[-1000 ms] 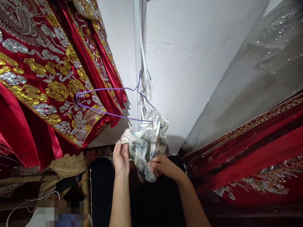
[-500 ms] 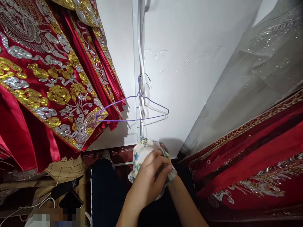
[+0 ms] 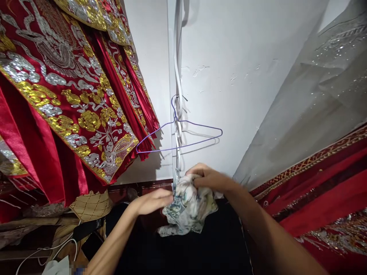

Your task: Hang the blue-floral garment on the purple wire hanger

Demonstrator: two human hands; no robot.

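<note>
Change since a second ago: the floral cloth (image 3: 187, 208) is off the purple wire hanger (image 3: 179, 133). It was draped over the hanger's right end then; half a second ago it was already bunched under one hand. Now the hanger hangs bare on the white wall (image 3: 229, 76), hooked at the white strap (image 3: 178, 68), and no longer tilted by the cloth's weight. The cloth sits as a crumpled wad below it, near centre, over something dark.

Right hand (image 3: 208, 178): comes in from the near right, forearm angled up and left, palm down on top of the wad, fingers curled and clenched into the fabric. It carries the cloth.

Left hand (image 3: 151, 200): comes in from the near left, held flat and roughly level, fingers extended together, tips touching the cloth's left edge. Motion blur here, so it looks like a press against the fabric rather than a grasp, though I cannot be sure.

Around: red embroidered garments (image 3: 71, 114) hang far left; a sheer sequinned cover (image 3: 309, 95) over more red fabric runs along the right. White cables (image 3: 46, 250) lie near left.
</note>
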